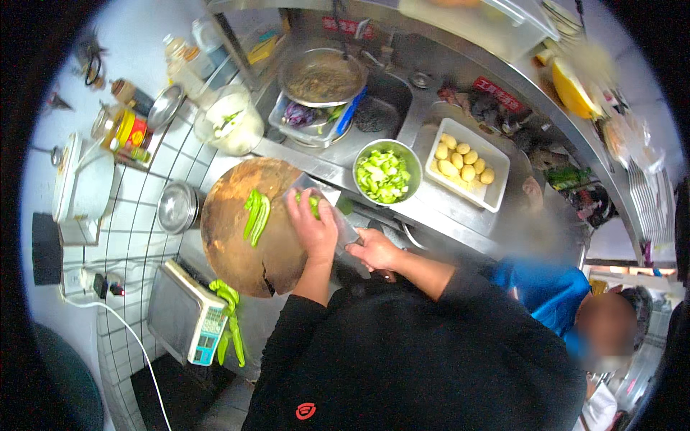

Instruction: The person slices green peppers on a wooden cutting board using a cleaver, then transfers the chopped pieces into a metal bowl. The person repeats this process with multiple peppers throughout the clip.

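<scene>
My right hand (376,250) grips the handle of a cleaver, whose broad blade (346,229) slants across the right edge of a round wooden chopping board (226,242). Over the blade's far end lies my left hand (314,226), its spread fingers and thumb holding cut green pepper pieces (306,201) against the metal. Long strips of green pepper (256,218) rest on the middle of the board. Beyond the blade, on the steel counter, stands a metal bowl (417,175) filled with chopped green pepper.
A white tray (502,180) holds several peeled potatoes. Behind are a sink (396,97) and a metal basin (323,99). Whole green peppers (233,328) lie beside a weighing scale (175,318). Stacked metal bowls (177,207) stand left. A person in blue (544,288) is at right.
</scene>
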A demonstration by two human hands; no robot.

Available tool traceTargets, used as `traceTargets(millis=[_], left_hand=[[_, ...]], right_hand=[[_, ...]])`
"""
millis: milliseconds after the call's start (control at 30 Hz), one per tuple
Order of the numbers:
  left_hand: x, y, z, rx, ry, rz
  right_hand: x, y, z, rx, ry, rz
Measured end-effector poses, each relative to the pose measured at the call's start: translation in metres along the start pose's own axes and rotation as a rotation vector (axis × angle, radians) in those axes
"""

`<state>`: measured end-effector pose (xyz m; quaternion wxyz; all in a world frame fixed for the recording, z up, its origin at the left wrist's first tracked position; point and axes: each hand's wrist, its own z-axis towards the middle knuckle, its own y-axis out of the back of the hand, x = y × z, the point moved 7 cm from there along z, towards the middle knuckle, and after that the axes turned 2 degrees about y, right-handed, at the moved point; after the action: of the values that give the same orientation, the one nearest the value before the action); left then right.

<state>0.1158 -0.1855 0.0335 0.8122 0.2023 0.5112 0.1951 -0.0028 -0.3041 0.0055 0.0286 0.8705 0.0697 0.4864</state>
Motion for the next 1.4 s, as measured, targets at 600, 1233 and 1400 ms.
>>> traceTargets(millis=[600,1233,1400], left_hand=[[0.029,-0.002,0.044,-0.005,-0.023,0.258],[0.104,0.129,-0.039,0.322,-0.145,0.419],[0.096,0.135,-0.034,0.326,-0.078,0.441]], right_hand=[[-0.016,0.141,-0.088,-0.58,0.063,0.392],[0.084,0.02,0.02,0.152,0.453,-1.033],[0.109,0.014,0.027,0.239,0.48,-1.174]])
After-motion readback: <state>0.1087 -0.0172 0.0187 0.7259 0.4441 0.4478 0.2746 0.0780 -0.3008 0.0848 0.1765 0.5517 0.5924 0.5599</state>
